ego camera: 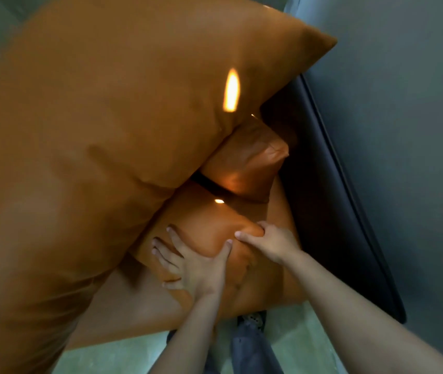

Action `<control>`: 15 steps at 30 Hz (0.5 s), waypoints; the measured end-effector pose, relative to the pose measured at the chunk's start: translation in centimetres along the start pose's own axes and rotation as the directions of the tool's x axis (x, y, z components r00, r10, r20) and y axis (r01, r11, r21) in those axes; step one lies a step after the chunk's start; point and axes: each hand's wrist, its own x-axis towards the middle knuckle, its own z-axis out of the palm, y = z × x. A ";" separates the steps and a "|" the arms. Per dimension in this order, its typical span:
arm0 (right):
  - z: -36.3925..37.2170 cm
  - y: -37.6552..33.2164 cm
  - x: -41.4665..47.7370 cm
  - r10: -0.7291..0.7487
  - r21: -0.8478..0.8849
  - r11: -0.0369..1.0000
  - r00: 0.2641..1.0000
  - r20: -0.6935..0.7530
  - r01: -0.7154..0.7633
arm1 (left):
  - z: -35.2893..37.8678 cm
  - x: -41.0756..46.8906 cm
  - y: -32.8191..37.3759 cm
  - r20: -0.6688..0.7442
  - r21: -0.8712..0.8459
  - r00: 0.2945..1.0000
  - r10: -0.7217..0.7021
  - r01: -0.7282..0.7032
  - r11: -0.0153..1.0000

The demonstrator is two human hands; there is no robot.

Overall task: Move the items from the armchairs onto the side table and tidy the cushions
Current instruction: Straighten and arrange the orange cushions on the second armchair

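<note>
A big orange back cushion (pixel 101 125) fills the left and top of the view, leaning over the armchair. Below it lies an orange seat cushion (pixel 209 220). My left hand (pixel 190 263) presses flat on this seat cushion with fingers spread. My right hand (pixel 268 241) pinches a fold of the same cushion, thumb and fingers dug into the cover. A smaller orange cushion (pixel 247 163) sits wedged behind, against the dark armrest (pixel 330 190).
The armchair's dark shell runs along the right side, next to a grey wall (pixel 403 103). Pale green floor (pixel 290 346) and my dark trouser legs (pixel 247 344) show at the bottom.
</note>
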 end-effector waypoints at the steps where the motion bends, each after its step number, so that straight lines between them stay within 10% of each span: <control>1: -0.2 -0.3 0.1 0.001 -0.031 1.000 1.000 0.007 -0.001 | -0.1 0.0 -0.1 -0.016 -0.011 1.000 0.006 -0.006 1.000; 15: 4.7 -5.7 -11.4 -0.185 -0.086 0.983 0.892 -0.412 0.165 | -7.7 0.1 -6.7 -0.072 -0.516 0.994 0.077 -0.104 0.850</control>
